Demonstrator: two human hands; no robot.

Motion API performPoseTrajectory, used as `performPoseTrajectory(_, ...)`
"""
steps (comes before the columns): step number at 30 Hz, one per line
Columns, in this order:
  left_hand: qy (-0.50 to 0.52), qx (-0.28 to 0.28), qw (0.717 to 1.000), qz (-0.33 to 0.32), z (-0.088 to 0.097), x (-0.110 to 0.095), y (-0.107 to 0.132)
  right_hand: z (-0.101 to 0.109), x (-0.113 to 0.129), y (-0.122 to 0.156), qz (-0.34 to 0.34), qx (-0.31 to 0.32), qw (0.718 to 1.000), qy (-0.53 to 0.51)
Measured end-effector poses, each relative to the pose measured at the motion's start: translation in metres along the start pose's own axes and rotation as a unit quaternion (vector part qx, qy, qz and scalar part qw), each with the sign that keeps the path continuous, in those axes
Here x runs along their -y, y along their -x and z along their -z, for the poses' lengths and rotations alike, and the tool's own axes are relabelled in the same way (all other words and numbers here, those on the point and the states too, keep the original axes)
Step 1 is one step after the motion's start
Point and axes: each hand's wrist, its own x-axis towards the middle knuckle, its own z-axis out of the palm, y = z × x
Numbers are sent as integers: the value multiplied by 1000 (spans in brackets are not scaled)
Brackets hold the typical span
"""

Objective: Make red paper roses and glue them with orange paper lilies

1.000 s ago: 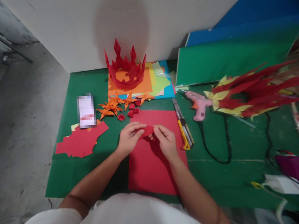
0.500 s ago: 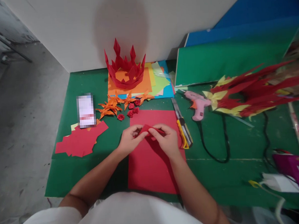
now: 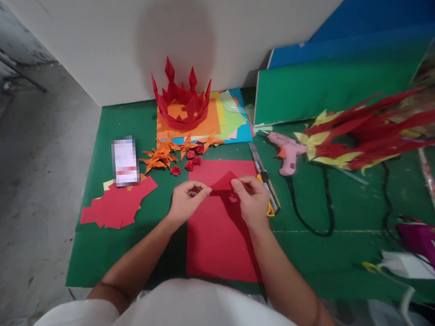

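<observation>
A small piece of folded red paper (image 3: pixel 224 182) is stretched between my two hands, above a large red sheet (image 3: pixel 222 245). My left hand (image 3: pixel 188 201) pinches its left end between thumb and forefinger. My right hand (image 3: pixel 254 200) grips the right side, with the thumb on top and the fingers behind. One pointed corner of the paper rises between the hands. Beyond them lie several orange paper flowers (image 3: pixel 161 156) and small red paper roses (image 3: pixel 191 163). A yellow utility knife (image 3: pixel 265 175) rests beside my right hand, its blade showing.
A red paper crown (image 3: pixel 184 118) stands on coloured sheets (image 3: pixel 237 118). Left are a phone (image 3: pixel 125 160) and red paper scraps (image 3: pixel 119 204). To the right are a pink glue gun (image 3: pixel 290 154), its black cord (image 3: pixel 321 233), a red-and-yellow paper piece (image 3: pixel 376 130) and a green board (image 3: pixel 337 88).
My hands have moved apart, the right one shifting to the right. The folded red paper now shows wider between them, with its corner nearer my right hand.
</observation>
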Motion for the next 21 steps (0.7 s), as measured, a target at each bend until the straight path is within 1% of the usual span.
performPoseTrajectory(2,32,5,998,-45,-1,-1,0,1,1,0,-7,26,1000,7)
performPoseTrajectory(3,51,16,997,-60,-1,-2,0,0,1,0,-7,49,999,12)
performPoseTrajectory(6,71,46,994,-66,-2,0,0,-2,1,2,17,129,991,30)
performPoseTrajectory(9,55,27,997,-51,-3,4,-1,-5,2,4,52,174,982,53)
performPoseTrajectory(11,44,3,998,-49,-2,7,-1,-6,2,4,55,194,977,62)
performPoseTrajectory(13,39,-16,998,-47,-2,7,-2,-6,1,3,50,205,975,65)
performPoseTrajectory(17,47,-38,998,-33,-2,8,-4,-4,-2,1,29,186,980,60)
performPoseTrajectory(21,65,-46,994,-69,-2,8,-7,-3,-4,0,29,193,980,40)
